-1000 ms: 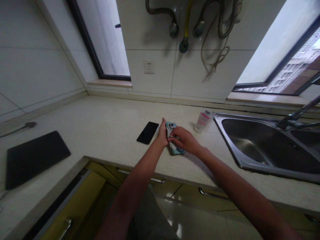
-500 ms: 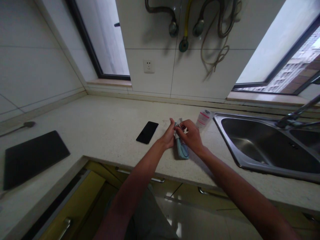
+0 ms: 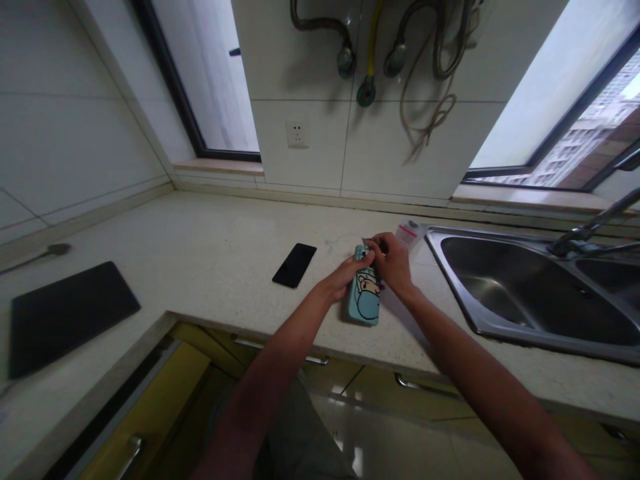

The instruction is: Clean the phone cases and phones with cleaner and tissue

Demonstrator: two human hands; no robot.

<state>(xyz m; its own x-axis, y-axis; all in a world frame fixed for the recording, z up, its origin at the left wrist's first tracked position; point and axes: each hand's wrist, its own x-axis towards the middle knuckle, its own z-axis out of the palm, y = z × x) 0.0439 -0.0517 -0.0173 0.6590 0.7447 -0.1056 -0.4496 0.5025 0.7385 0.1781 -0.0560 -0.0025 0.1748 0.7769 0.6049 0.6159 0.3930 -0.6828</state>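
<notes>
A teal phone case (image 3: 367, 308) with a cartoon print lies slanted over the counter, its upper end at my fingers. Whether a phone sits inside it I cannot tell. My left hand (image 3: 345, 277) grips the case from the left, thumb across its upper part. At the top right corner of the case, my right hand (image 3: 393, 261) is closed in a pinch. A small greyish scrap shows by its fingertips, too small to name. Just left of my hands a black phone (image 3: 295, 265) rests flat. Behind my right hand lies a clear zip bag (image 3: 409, 232) with a pink strip.
To the right is a steel sink (image 3: 500, 287) with a tap (image 3: 575, 241). A dark flat board (image 3: 73, 317) lies on the left counter. Yellow cabinets with metal handles run below the counter's front edge (image 3: 280, 337). A socket (image 3: 297, 134) is on the wall.
My right hand has moved slightly right, away from the middle of the case. The case's cartoon print now shows more fully, and my left thumb lies across it.
</notes>
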